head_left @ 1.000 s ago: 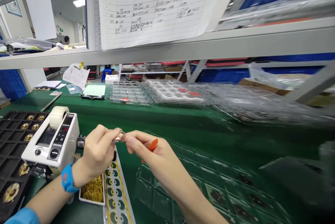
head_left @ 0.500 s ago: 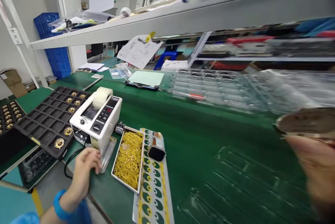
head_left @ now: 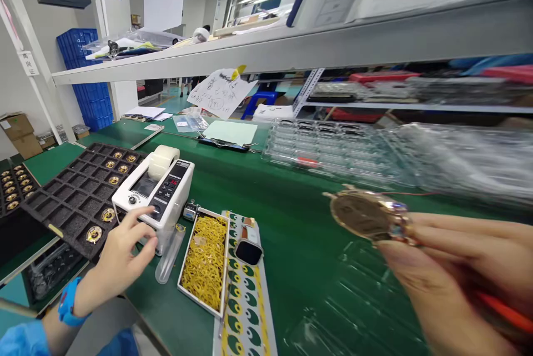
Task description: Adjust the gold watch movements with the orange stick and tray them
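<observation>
My left hand is at the front of the white tape dispenser, fingers apart and curved, with nothing in them. Its index fingertip is by the dispenser's control panel. In my right hand, thumb and fingers pinch a round gold-rimmed part with a dark flat face, held above the green table. An orange-red object shows at the right hand's palm. To the right of the dispenser, a white box of yellow rings lies beside a smartwatch on a patterned sheet.
A black foam tray with several gold parts lies left of the dispenser. Clear plastic trays line the back right, and another lies in front. A clipboard is at the back. A grey shelf beam crosses above.
My left hand has risen from the dispenser's lower front to its control panel. My right hand has come further into view from the right, bringing the round part left.
</observation>
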The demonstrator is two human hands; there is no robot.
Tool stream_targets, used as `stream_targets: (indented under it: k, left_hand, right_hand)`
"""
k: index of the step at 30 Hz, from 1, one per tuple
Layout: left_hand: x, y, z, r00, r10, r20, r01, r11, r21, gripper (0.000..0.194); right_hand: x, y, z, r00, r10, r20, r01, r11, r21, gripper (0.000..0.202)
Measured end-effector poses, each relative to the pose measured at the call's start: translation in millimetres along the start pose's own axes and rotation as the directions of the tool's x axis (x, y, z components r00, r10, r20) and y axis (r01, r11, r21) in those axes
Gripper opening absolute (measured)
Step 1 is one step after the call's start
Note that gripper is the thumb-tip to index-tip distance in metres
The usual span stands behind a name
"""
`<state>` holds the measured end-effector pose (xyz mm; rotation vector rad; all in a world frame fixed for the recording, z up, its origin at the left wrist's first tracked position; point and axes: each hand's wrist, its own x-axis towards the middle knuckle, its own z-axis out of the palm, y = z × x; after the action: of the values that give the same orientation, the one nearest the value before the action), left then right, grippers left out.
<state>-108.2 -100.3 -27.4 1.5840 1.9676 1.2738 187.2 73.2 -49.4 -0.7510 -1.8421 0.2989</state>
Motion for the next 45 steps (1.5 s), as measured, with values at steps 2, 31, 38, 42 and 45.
stream_targets:
  k: [2, 31, 38, 42, 45]
  left_hand:
    - [10.9, 14.1, -2.6, 0.986, 0.1, 0.132, -0.125, 0.972, 0.199, 0.018]
    - [59.9, 103.8, 47.7, 0.836, 0.425, 0.347, -0.291, 0.88, -0.376, 0.028]
    - [69.8, 102.2, 64.1, 0.821, 0.411, 0.396, -0.194, 0.854, -0.482, 0.027]
    - [68.3, 101.3, 65.2, 0.834, 0.409, 0.37, -0.205, 0.853, -0.48, 0.027]
    - [68.1, 101.1, 67.7, 0.838, 0.424, 0.344, -0.233, 0.847, -0.477, 0.026]
  right_hand:
    - [9.5, -31.9, 2.3, 1.0, -0.031, 0.004, 0.031, 0.999, 0.023, 0.01]
    - [21.2, -75.4, -5.0, 0.887, 0.207, 0.413, -0.423, 0.722, 0.548, 0.044]
    - [20.1, -76.8, -8.8, 0.856, 0.179, 0.484, -0.465, 0.673, 0.575, 0.044]
    - [19.7, -74.2, -7.8, 0.851, 0.176, 0.495, -0.474, 0.665, 0.577, 0.044]
    - [19.2, -73.0, -7.7, 0.85, 0.183, 0.494, -0.479, 0.657, 0.582, 0.044]
